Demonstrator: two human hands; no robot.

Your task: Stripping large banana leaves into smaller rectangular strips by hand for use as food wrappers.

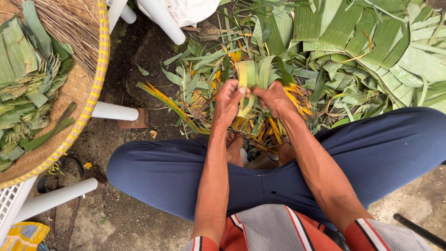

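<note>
Striped cloth at the waist and dark blue trousers frame the work, and beyond the crossed knees both hands meet over a strip of green leaf: the left hand is clenched round its lower, yellowing end, while the right hand pinches it just beside, thumbs nearly touching. Folding well here probably means keeping both grips close to the crease so the strip bends without splitting (the scrap pile of leaf trimmings lies right underneath). Finished folded pieces sit on the woven tray, well apart.
</note>
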